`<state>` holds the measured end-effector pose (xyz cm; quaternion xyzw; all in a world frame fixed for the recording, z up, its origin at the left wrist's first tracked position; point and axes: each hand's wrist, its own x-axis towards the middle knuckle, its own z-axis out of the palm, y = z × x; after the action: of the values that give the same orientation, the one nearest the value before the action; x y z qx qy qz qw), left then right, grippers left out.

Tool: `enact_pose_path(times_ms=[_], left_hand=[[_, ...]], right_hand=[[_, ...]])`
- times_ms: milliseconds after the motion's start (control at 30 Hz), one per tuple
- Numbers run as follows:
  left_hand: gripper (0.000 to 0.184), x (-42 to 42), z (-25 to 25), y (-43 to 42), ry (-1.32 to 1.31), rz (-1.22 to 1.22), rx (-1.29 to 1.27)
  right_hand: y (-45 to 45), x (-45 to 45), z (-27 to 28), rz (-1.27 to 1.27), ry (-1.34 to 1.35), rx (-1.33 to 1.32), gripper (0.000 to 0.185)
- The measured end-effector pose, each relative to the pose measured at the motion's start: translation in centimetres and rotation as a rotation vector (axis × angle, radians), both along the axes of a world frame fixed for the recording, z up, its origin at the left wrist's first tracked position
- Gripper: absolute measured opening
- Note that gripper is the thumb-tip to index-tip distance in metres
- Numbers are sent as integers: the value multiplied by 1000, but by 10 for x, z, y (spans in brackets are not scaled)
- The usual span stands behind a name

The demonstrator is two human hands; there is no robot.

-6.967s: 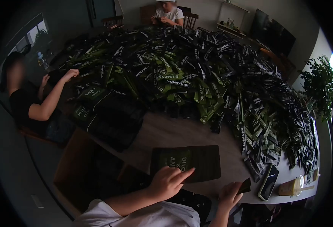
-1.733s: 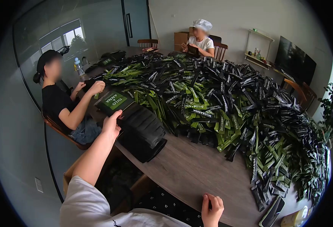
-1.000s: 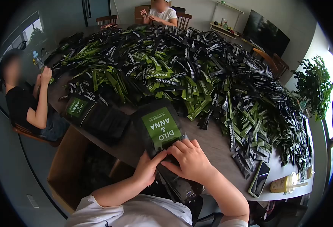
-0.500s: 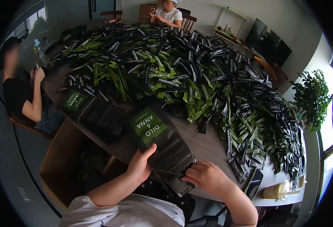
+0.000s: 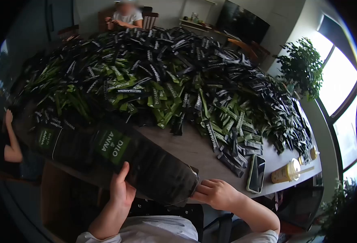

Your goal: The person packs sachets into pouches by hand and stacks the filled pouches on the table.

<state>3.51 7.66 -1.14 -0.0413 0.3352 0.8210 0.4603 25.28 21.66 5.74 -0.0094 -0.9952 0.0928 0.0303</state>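
Observation:
A large black pouch (image 5: 154, 174) with a green "DILO & ANNA" label lies slantwise across the table's near edge in front of me. My left hand (image 5: 122, 188) grips its lower side, the thumb lying on top near the label. At the pouch's right end, my right hand (image 5: 217, 195) has its fingers curled at the edge; the fingertips are partly hidden there. A second black pouch (image 5: 75, 148) with the same label lies just to the left. Beyond both pouches spreads a big heap of black and green stick sachets (image 5: 158, 77).
A phone (image 5: 256, 174) and a lidded drink cup with a straw (image 5: 283, 175) stand at the table's right. A cardboard box (image 5: 55, 194) is below the left edge. One person (image 5: 128, 18) sits across the table; another person's arm (image 5: 12, 139) shows at left.
My view has turned to the right. The pouch has straightened and now shows a fuller shape, with my right hand still at its end. The thin line across it no longer shows there.

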Motion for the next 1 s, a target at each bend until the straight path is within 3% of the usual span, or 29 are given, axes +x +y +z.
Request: enact_pose_path(times_ms=[100,533,633,833,900,1000], left_hand=[[35,4,7,1,52,-16,-52],[35,19,6,-5,39,-206,-23],[35,27,14,-6,0,-128,-173],[36,19,-7,-17,67,-232,38],[37,13,-15,-18,-67,-321,251],[37,8,-22,-20,-93,-353,311]], right_hand=[[4,16,4,80,89,77,15],[-8,63,-12,-11,179,177,17],[-5,67,-10,22,262,244,16],[-6,78,-15,38,290,316,12],[-6,82,-16,47,343,327,10],[1,95,-12,68,379,368,12]])
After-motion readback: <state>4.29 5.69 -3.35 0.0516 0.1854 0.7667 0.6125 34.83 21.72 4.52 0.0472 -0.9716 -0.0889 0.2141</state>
